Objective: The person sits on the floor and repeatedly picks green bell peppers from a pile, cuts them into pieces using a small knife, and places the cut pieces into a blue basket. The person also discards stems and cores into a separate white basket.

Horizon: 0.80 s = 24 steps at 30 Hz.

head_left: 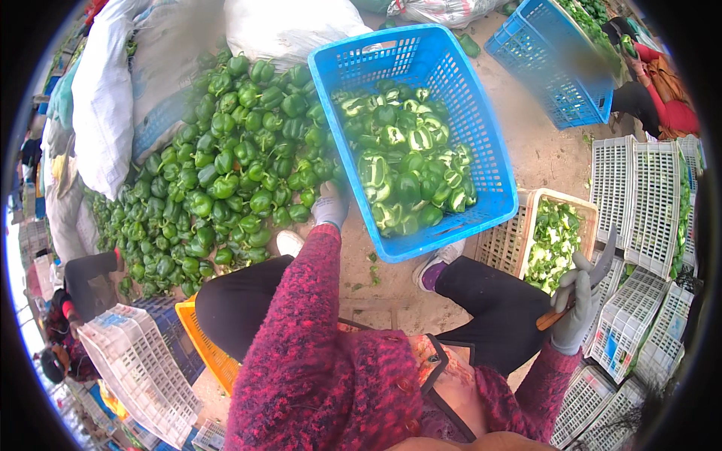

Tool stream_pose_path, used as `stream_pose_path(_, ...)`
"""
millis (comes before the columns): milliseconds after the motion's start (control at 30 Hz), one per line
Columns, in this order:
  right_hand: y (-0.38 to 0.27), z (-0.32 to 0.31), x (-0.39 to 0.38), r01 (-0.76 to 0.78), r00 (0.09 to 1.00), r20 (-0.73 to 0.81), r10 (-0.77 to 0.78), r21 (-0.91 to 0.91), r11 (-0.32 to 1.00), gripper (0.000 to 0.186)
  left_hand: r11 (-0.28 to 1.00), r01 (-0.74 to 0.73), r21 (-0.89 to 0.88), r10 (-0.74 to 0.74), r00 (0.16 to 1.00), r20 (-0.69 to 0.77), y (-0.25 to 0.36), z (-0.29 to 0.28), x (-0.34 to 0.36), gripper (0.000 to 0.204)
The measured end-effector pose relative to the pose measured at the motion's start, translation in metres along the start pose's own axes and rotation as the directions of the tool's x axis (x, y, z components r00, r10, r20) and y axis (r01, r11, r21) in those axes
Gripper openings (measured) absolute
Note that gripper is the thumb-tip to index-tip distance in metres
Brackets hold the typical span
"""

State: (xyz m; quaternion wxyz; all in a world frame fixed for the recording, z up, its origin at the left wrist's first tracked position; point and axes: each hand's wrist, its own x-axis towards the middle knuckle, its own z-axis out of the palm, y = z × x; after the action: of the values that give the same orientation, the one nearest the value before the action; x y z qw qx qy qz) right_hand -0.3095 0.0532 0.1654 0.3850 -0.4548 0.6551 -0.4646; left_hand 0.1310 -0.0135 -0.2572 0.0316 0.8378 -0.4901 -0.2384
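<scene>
My left hand [331, 204], in a grey glove, reaches to the right edge of a big heap of green bell peppers [226, 165], close beside a blue crate [500, 177]. Its fingers stretch toward the peppers and I see nothing held in them. Cut, hollowed pepper pieces [414, 161] lie inside the crate. In my right hand [575, 308], also gloved, is a curved knife [606, 255], its wooden handle in the closed fingers and its blade pointing up and away. Beneath that blade stands a beige basket [532, 225] with pale green pepper scraps [556, 244].
White sacks [289, 26] border the heap at the back and left. Another blue crate [553, 68] stands back right, near a person in red [665, 94]. White crates [639, 203] are stacked at right; an orange crate [207, 346] and a white crate [139, 368] sit at left.
</scene>
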Motion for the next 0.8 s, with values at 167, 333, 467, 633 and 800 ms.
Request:
stream_pose_path(167, -0.017, 0.065, 0.004, -0.213, 0.939, 0.245, 0.240, -0.134, 0.968, 0.036, 0.970, 0.175, -0.166, -0.153, 0.979, 0.137, -0.007, 0.014, 0.019, 0.059)
stream_pose_path(333, 0.030, 0.139, 0.018, -0.259, 0.742, 0.524, 0.418, -0.352, 0.899, 0.027, 0.554, 0.298, -0.777, -0.213, 0.954, 0.213, -0.006, -0.074, -0.030, 0.076)
stream_pose_path(467, 0.040, 0.199, 0.010, 0.313, 0.785, 0.620, -0.010, -0.382, 0.870, 0.026, 0.274, 0.090, -0.957, -0.019, 0.996, 0.088, 0.035, -0.178, -0.090, 0.073)
stream_pose_path(633, 0.015, 0.205, -0.011, 0.498, 0.710, 0.672, -0.212, -0.266, 0.825, 0.025, 0.460, -0.259, -0.849, 0.378, 0.923, -0.077, 0.088, -0.253, -0.163, 0.071)
stream_pose_path(800, 0.009, 0.178, -0.025, 0.605, 0.716, 0.623, -0.316, -0.326, 0.727, 0.021, 0.459, -0.280, -0.843, 0.515, 0.857, -0.004, 0.119, -0.278, -0.195, 0.069)
